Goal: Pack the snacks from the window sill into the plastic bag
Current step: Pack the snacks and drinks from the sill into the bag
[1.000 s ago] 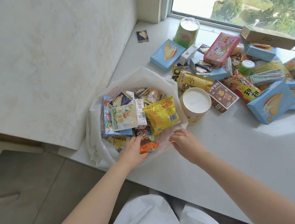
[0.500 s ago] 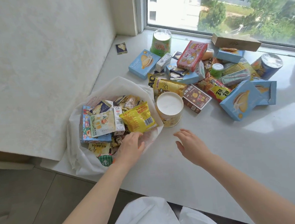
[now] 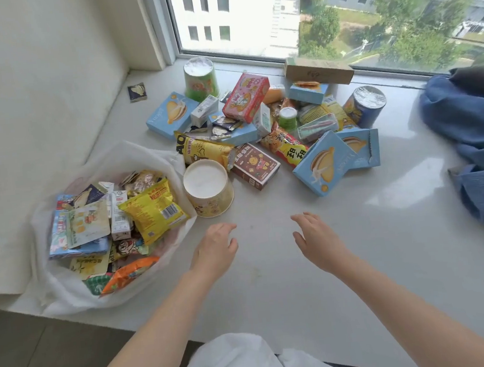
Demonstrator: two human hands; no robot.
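A white plastic bag (image 3: 58, 287) lies open at the sill's left edge, filled with several snack packets, a yellow packet (image 3: 153, 210) on top. My left hand (image 3: 215, 249) hovers just right of the bag, fingers relaxed and empty. My right hand (image 3: 316, 241) hovers over bare sill, fingers spread, holding nothing. A yellow paper cup (image 3: 209, 191) with a white lid stands beside the bag, just beyond my left hand. Behind it lies a pile of snacks: a brown box (image 3: 255, 165), a light blue box (image 3: 324, 163), a red box (image 3: 245, 97), a green cup (image 3: 200, 78).
White window sill (image 3: 357, 261) with the window behind the pile. A brown cardboard box (image 3: 318, 70) lies by the glass. Blue cloth (image 3: 469, 139) is heaped at the right. A small dark sachet (image 3: 137, 91) lies near the left wall. A blue can (image 3: 365, 105) stands behind the pile.
My left hand has come out of the bag and moved right over the sill. My right hand opened and moved right, away from the bag rim. The view lifted towards the window.
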